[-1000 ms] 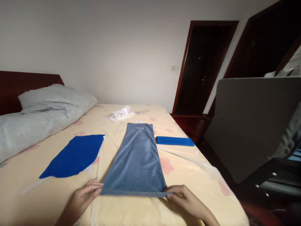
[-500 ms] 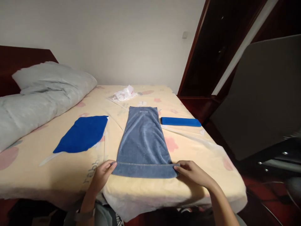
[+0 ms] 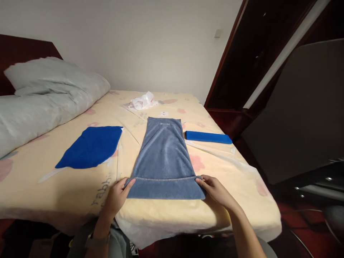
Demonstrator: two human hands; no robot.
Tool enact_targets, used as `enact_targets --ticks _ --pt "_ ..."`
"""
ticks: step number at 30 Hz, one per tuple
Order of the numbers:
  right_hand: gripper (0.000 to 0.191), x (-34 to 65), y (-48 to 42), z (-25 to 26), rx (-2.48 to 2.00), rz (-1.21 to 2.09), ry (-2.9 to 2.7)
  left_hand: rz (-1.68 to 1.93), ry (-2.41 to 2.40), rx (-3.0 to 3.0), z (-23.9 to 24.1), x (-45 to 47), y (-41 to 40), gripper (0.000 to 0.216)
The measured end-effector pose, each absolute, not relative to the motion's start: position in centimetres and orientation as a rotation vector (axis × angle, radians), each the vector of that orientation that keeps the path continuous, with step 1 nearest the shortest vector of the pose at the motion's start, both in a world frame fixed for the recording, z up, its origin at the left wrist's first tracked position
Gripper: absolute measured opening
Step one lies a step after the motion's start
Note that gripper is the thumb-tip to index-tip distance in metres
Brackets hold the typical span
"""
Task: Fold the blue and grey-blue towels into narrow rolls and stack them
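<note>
A grey-blue towel (image 3: 165, 154) lies lengthwise on the bed, its near end turned up into a flat band with a stitched edge. At the band's left corner, my left hand (image 3: 118, 195) pinches the cloth between thumb and fingers. My right hand (image 3: 215, 188) grips the opposite corner the same way. To the left of the towel a blue cloth (image 3: 92, 147) is spread flat, with a white strip at its lower corner. Right of the towel sits another blue cloth (image 3: 208, 137), folded into a narrow bar.
A patterned yellow sheet (image 3: 166, 215) covers the bed. Toward the wall lies a crumpled white plastic bag (image 3: 143, 101). The grey quilt (image 3: 51, 93) is heaped at the left, by a dark headboard (image 3: 29, 48). Dark furniture stands beyond the bed's right edge.
The turned-up band at the towel's near end looks wider, its stitched edge moved slightly away from me. Both hands keep their hold on its corners. The view has shifted a little.
</note>
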State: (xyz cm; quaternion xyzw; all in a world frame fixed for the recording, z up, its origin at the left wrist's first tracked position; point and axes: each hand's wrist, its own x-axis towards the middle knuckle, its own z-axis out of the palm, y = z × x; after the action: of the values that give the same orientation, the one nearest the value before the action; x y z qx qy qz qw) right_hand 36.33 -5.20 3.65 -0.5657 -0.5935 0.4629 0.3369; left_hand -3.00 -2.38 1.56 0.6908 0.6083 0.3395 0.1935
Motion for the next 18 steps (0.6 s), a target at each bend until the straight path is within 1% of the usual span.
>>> enact_targets --ticks 3,8,13,16,18 --pt "0.045 36.8 -5.4 3.9 -1.518 1.134 -1.608 0.979 1.741 2.005 1.7 -3.2 -2.6 0.042" --pt "0.043 37.7 -5.9 3.5 -1.776 0.945 -1.867 0.822 1.602 2.27 0.8 -3.1 -3.0 0.043" --pt "0.043 38.0 -6.3 3.5 -1.735 1.025 -1.842 0.923 1.498 2.218 0.7 -3.4 -3.2 0.035" --pt "0.045 37.9 -6.0 3.2 -1.685 1.032 -1.738 0.86 1.412 2.155 0.9 -3.5 -3.5 0.027" --pt "0.046 37.8 -5.8 2.9 -1.682 1.032 -1.679 0.815 1.446 2.098 0.8 -3.4 -3.6 0.027"
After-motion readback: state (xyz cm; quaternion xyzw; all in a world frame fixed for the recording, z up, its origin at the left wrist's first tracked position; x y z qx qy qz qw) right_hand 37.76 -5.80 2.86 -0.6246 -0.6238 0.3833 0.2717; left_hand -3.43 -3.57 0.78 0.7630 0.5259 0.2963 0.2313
